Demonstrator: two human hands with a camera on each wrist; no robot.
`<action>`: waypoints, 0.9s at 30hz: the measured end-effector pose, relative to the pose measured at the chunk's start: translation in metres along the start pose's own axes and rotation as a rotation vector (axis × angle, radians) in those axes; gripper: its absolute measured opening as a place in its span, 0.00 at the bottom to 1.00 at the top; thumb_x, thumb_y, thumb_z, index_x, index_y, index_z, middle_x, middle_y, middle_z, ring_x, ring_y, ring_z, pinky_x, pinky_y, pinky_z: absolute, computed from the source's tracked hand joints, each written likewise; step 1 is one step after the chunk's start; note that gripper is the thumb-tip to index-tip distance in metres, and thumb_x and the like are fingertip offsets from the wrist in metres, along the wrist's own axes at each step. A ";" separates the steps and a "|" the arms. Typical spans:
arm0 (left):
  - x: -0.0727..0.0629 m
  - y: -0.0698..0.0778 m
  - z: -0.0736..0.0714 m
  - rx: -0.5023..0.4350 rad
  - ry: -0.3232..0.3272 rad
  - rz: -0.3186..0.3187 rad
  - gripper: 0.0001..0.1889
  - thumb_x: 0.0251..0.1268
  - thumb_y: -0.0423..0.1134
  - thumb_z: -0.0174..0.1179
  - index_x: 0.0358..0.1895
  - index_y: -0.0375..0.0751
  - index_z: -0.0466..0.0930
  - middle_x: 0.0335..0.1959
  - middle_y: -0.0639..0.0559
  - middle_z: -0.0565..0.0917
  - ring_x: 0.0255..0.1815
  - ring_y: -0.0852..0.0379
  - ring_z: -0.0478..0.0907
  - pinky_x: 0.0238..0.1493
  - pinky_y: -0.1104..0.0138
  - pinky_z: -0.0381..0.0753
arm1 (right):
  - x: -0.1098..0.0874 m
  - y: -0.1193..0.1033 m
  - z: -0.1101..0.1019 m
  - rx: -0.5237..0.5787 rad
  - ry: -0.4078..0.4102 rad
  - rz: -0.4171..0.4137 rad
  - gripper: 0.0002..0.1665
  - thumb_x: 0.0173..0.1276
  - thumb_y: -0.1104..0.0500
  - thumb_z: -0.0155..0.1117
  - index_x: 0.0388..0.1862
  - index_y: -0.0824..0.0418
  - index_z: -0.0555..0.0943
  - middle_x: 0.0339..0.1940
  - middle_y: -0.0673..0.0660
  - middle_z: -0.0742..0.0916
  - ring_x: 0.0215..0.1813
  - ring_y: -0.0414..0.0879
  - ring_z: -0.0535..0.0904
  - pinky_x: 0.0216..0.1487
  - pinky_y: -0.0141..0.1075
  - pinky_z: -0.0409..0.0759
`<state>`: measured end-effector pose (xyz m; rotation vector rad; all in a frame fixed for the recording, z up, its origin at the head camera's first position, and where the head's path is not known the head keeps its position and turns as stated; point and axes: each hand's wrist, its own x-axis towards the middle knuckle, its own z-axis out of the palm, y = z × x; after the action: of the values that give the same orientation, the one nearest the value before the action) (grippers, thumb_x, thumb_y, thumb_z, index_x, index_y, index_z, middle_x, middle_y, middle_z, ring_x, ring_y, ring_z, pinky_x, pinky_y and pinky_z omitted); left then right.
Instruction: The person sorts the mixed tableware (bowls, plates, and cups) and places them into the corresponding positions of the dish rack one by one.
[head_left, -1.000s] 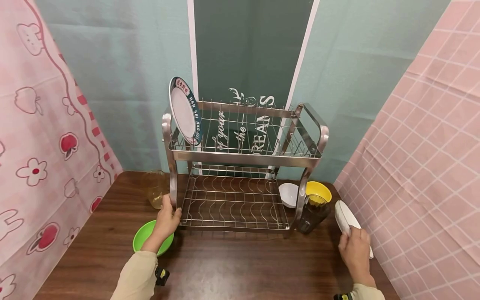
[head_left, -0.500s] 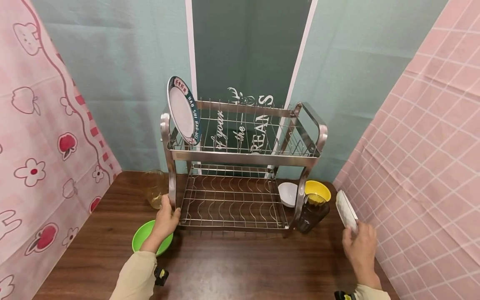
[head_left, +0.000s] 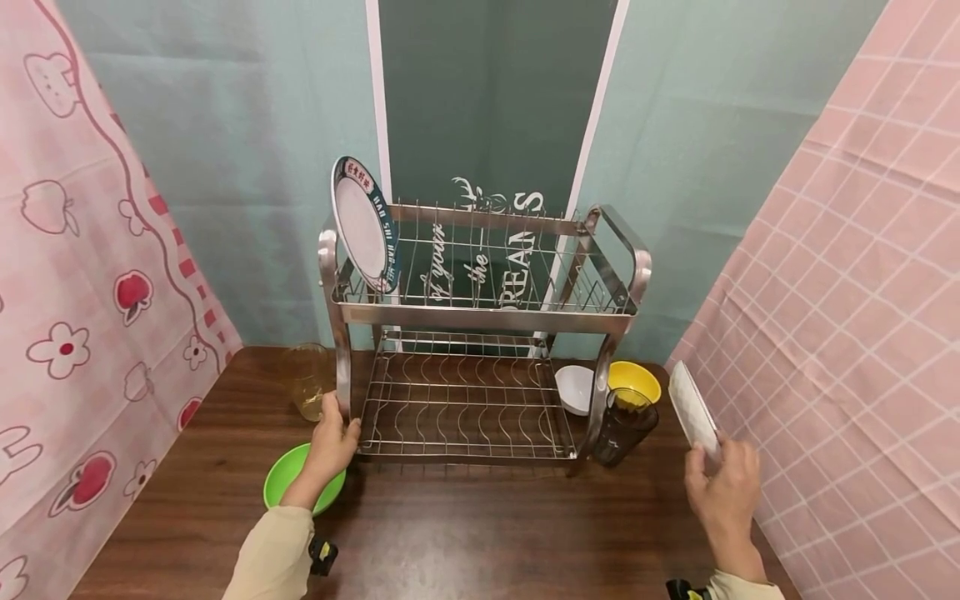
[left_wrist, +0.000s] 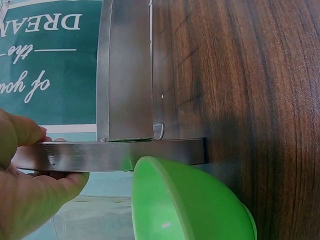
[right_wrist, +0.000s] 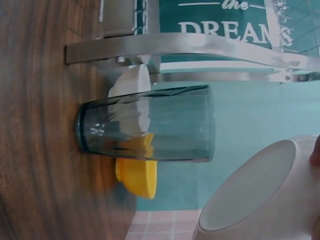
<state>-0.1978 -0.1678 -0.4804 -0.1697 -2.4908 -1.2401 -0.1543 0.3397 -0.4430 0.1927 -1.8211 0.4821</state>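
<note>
A two-tier metal dish rack stands on the table. My left hand grips its left upright, fingers and thumb round the metal, as the left wrist view shows at the upright. Just below that hand is a green bowl. My right hand pinches the near edge of a white plate, held tilted on edge above the table at the right. In the right wrist view the plate's underside shows, with only a little of the fingers at the edge. A rimmed plate leans in the upper tier's left end.
Right of the rack stand a dark clear tumbler, a yellow bowl and a white bowl. A pale clear glass is at the left. Curtains hang at the back and both sides, the pink checked curtain close to my right hand.
My right hand has shifted slightly right, turning the white plate more edge-on and raising its far end. My left hand keeps its grip on the upright.
</note>
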 end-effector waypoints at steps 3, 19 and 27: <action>0.000 0.000 0.000 0.002 0.006 0.011 0.23 0.59 0.23 0.52 0.55 0.31 0.52 0.34 0.35 0.71 0.35 0.38 0.72 0.37 0.47 0.69 | 0.003 -0.005 -0.002 0.012 0.008 0.029 0.21 0.48 0.61 0.52 0.31 0.81 0.74 0.23 0.72 0.72 0.28 0.70 0.64 0.30 0.54 0.57; 0.000 -0.002 0.003 0.000 0.015 0.009 0.23 0.58 0.23 0.52 0.54 0.32 0.53 0.32 0.37 0.71 0.33 0.40 0.71 0.36 0.49 0.69 | 0.022 -0.038 -0.014 0.055 0.076 0.162 0.20 0.49 0.62 0.58 0.33 0.81 0.76 0.25 0.71 0.75 0.30 0.64 0.69 0.32 0.38 0.62; -0.002 -0.004 0.002 -0.002 0.037 0.018 0.23 0.57 0.23 0.52 0.54 0.32 0.54 0.33 0.36 0.72 0.34 0.38 0.72 0.37 0.48 0.69 | 0.029 -0.055 -0.022 0.128 0.086 0.354 0.14 0.48 0.71 0.62 0.34 0.80 0.77 0.31 0.34 0.73 0.35 0.26 0.67 0.36 0.23 0.61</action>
<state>-0.1976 -0.1682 -0.4850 -0.1682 -2.4518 -1.2273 -0.1237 0.3023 -0.3976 -0.0659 -1.7457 0.8432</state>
